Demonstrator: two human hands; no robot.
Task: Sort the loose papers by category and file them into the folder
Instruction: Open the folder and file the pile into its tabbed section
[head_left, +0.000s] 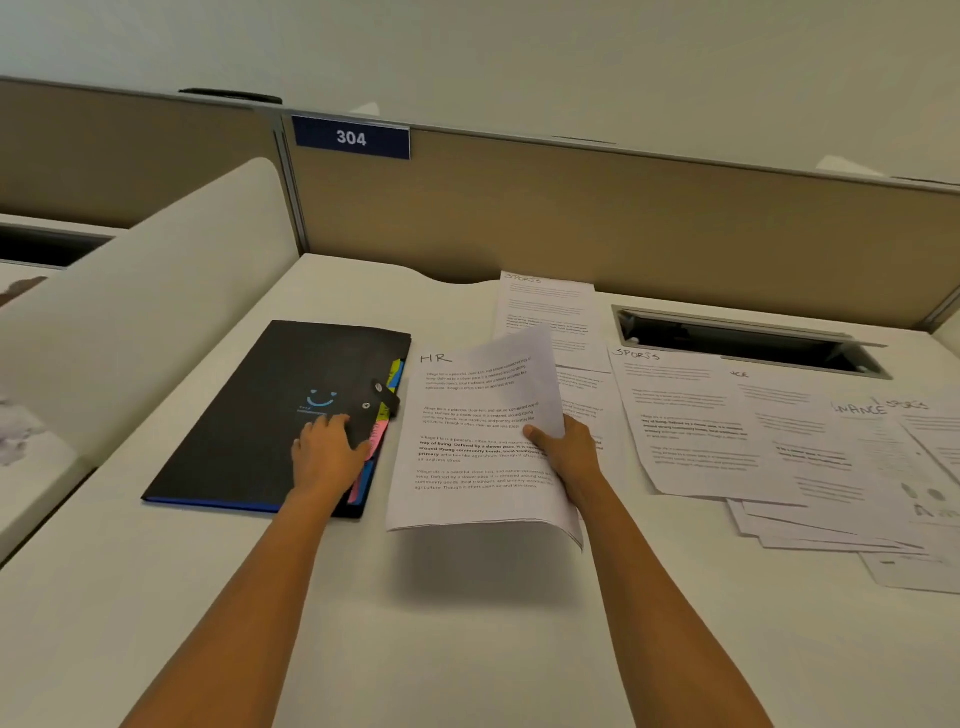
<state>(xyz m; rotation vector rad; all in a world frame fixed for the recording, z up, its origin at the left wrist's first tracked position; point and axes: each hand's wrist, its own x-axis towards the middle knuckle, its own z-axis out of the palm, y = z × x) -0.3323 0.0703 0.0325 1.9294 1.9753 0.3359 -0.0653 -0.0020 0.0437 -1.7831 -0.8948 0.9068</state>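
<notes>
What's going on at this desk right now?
A person is sorting papers at a desk. The right hand grips a small stack of sheets headed HR, lifted off the desk. The left hand rests on the black folder, which lies flat, near its coloured tabs. More loose papers, some headed SPORTS, lie spread to the right, not yet filed.

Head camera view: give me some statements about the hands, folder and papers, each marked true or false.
1. The left hand rests on the black folder. True.
2. The folder lies open. False: it is closed.
3. The right hand holds a sheet marked HR. True.
4. The blue sign on the partition reads 403. False: it reads 304.
5. A sheet marked SPORTS lies on the desk. True.
</notes>
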